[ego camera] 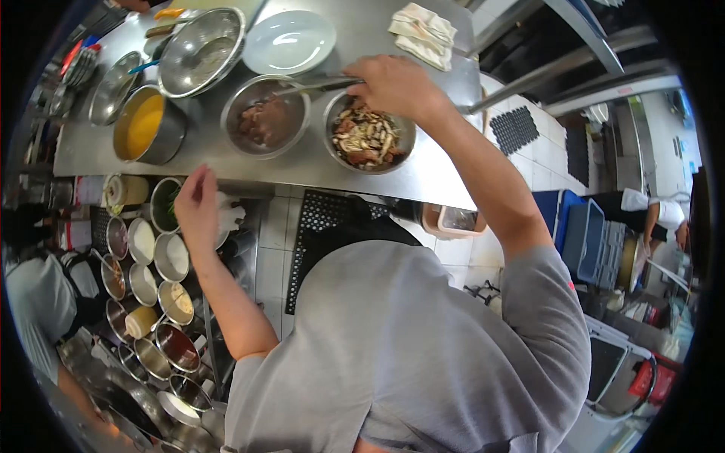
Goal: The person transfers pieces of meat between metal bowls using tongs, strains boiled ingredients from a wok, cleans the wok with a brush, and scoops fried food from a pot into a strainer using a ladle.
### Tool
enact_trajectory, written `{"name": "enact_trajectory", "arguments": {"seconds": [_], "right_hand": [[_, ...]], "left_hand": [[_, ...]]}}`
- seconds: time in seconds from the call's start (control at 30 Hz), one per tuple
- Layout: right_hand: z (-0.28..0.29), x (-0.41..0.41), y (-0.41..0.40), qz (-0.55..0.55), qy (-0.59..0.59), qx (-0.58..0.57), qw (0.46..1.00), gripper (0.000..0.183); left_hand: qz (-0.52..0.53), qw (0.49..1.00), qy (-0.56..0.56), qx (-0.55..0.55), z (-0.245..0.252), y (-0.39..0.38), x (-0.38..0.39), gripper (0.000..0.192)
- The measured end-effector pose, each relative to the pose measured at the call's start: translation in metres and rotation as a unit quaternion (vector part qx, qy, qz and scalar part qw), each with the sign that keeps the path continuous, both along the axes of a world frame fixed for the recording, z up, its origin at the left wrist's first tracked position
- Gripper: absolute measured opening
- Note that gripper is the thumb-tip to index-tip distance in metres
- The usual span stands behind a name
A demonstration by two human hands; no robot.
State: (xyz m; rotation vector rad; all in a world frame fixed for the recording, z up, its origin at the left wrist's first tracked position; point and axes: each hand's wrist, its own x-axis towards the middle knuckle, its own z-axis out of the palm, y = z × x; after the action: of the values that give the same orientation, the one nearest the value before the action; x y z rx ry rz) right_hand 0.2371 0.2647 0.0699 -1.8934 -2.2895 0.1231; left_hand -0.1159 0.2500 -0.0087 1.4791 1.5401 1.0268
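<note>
On the steel worktop point(204, 172), a metal bowl point(401, 153) holds sliced mushrooms point(362, 139) with browned pieces. My right hand point(393, 82) is over this bowl's upper edge, closed on the handle of a metal utensil point(317, 86). Its far end reaches over a second metal bowl point(297, 136) of raw-looking meat pieces point(263, 122); the kind of utensil cannot be told. My left hand point(197, 206) is raised off the worktop's near edge, above the containers, with its fingers bent together; whether anything is between them cannot be told.
A pot point(170, 133) of yellow liquid, nested metal bowls point(232, 62), a white oval plate point(290, 42) and a folded cloth point(422, 34) share the worktop. Several ingredient containers point(171, 257) stand lower left. Other people are at the far left point(42, 289) and far right point(668, 215).
</note>
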Motion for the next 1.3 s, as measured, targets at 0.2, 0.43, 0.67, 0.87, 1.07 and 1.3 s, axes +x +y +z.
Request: {"name": "enact_trajectory", "arguments": {"seconds": [0.2,0.43,0.67,0.87,1.07,1.3], "right_hand": [[0.008,0.035,-0.027,-0.015,-0.007,0.008,1.000,0.033],[0.023,0.067,-0.103,-0.020,-0.101,-0.141,0.985,0.025],[0.047,0.069,-0.105,-0.016,-0.189,-0.115,0.975,0.013],[0.050,0.065,-0.089,0.002,-0.239,-0.102,0.966,0.007],[0.048,0.074,-0.070,-0.067,-0.171,-0.159,0.970,0.026],[0.047,0.087,-0.060,-0.144,-0.158,-0.149,0.966,0.026]], "left_hand": [[0.012,0.997,-0.028,-0.071,-0.014,-0.021,-0.009,0.033],[0.006,0.995,-0.046,-0.089,-0.017,-0.029,-0.004,0.033],[-0.036,0.996,-0.056,-0.065,-0.017,-0.023,0.011,0.031],[-0.052,0.995,-0.055,-0.068,-0.017,-0.027,0.019,0.031],[-0.046,0.993,-0.079,-0.080,-0.025,-0.035,0.008,0.031],[-0.035,0.990,-0.106,-0.087,-0.028,-0.039,-0.002,0.030]]}}
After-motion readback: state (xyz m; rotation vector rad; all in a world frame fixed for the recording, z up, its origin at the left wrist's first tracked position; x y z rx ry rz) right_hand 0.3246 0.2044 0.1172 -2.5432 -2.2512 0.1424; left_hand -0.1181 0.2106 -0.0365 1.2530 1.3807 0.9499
